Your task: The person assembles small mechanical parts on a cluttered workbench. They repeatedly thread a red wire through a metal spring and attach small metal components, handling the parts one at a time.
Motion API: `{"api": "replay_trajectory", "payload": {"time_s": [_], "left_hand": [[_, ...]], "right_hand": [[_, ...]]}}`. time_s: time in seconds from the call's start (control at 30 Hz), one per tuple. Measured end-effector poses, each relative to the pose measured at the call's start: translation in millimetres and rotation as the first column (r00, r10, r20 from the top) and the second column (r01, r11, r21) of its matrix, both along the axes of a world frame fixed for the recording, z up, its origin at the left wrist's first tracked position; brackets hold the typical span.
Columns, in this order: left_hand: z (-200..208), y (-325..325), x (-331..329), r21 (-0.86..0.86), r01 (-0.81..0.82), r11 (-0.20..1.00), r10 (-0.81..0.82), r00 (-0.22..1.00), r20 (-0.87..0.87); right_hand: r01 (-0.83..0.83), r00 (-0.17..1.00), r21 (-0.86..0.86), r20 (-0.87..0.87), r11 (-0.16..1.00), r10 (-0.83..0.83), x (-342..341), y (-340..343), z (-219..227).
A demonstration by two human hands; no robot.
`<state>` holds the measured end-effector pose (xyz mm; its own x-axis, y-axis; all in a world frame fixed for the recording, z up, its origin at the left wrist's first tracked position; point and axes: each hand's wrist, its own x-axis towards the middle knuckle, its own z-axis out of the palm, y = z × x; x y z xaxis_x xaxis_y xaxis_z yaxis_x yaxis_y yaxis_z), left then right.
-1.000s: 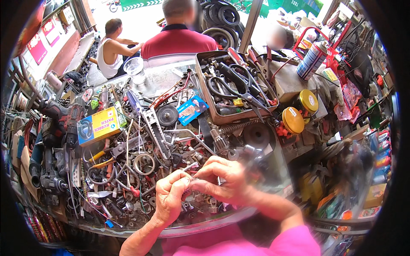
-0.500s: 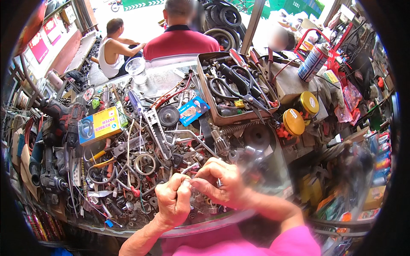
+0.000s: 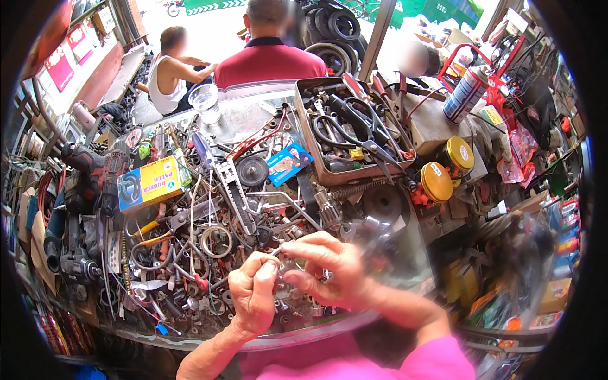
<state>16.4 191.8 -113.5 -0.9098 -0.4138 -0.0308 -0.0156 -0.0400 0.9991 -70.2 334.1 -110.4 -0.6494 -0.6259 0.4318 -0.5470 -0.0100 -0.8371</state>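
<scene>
Over the front of the cluttered table, my left hand (image 3: 252, 296) is closed in a pinch, thumb against curled forefinger. A small greyish piece shows at its fingertips, too small to name. Just to the right is my right hand (image 3: 326, 269), its thumb and forefinger parted. The right forefinger's tip is close to the small piece; I cannot tell whether it touches. Beneath both hands lie loose bolts, nuts and metal fittings, partly hidden by them. A roll of tape (image 3: 216, 242) and a chrome drill chuck (image 3: 327, 212) lie just beyond.
A metal box of tools (image 3: 329, 174) with black scissors (image 3: 364, 133) stands at the back. Left are a yellow patch box (image 3: 151, 183) and cordless drills (image 3: 111, 171). Yellow-lidded jars (image 3: 436, 182) and a spray can (image 3: 465, 94) stand right. Two people sit beyond the table.
My right forefinger has lifted away from the thumb, opening the earlier pinch beside the left hand. The left hand stays pinched, its thumb now more upright. The small piece shows more.
</scene>
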Motion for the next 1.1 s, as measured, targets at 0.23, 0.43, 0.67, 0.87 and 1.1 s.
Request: {"api": "replay_trajectory", "payload": {"time_s": [0.23,0.43,0.67,0.87,1.1], "left_hand": [[-3.8,0.1,-2.2,0.313,-0.066,0.947,0.061,0.998,0.028],[-1.8,-4.3,-5.9,0.376,-0.058,0.925,0.049,0.998,0.034],[-8.0,-10.3,-9.4,0.459,0.080,0.885,-0.070,0.997,-0.039],[-4.4,-7.6,-12.6,0.592,0.078,0.803,-0.093,0.996,-0.005],[-10.0,-8.4,-10.4,0.465,0.157,0.871,-0.161,0.986,-0.030]], "right_hand": [[-0.071,0.981,-0.042,-0.181,0.997,0.062,-4.2,-2.6,-7.7],[-0.003,0.986,-0.018,-0.164,1.000,0.000,0.5,-3.3,-7.5],[0.078,0.961,-0.065,-0.260,0.995,-0.092,-6.3,-7.4,-17.6],[0.059,0.963,-0.019,-0.263,0.998,-0.062,-6.0,-7.9,-19.1],[0.097,0.988,-0.054,-0.117,0.994,-0.103,-4.8,-7.4,-17.7]]}}
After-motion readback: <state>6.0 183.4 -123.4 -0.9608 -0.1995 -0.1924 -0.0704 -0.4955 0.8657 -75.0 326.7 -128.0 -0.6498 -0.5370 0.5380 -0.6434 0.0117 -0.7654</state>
